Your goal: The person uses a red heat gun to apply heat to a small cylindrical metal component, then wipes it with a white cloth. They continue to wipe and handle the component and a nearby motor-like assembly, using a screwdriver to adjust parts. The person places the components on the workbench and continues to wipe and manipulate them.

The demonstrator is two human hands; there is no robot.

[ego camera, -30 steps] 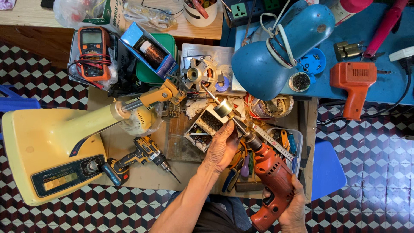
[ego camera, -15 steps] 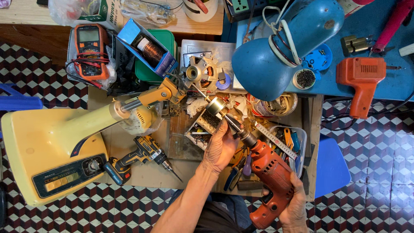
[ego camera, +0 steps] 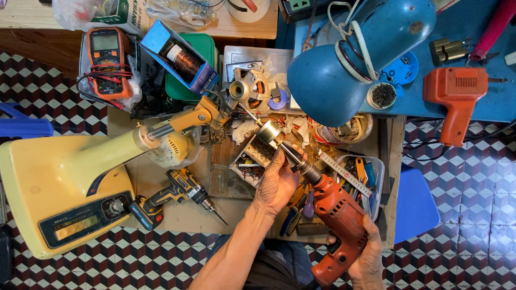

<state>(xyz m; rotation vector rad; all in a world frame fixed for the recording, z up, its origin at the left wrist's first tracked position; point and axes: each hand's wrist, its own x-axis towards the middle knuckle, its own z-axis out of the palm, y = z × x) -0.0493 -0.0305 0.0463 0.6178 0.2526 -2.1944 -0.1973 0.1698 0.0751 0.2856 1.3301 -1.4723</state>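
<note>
Fan base (ego camera: 59,188), cream, fills the counter's (ego camera: 161,182) left side, beside a blue lamp (ego camera: 355,59). Drill (ego camera: 341,220), red, lies over the cluttered middle, its handle wrapped by the right hand (ego camera: 368,258) fingers. Left hand (ego camera: 277,182) fingers pinch the rotor shaft (ego camera: 279,140) at the chuck.

The scuffed orange plastic drill (ego camera: 339,228) at lower centre carries a dull metal shaft (ego camera: 285,146), while the glossy blue enamelled metal lamp shade (ego camera: 355,51) at upper right shows chipped spots.
</note>
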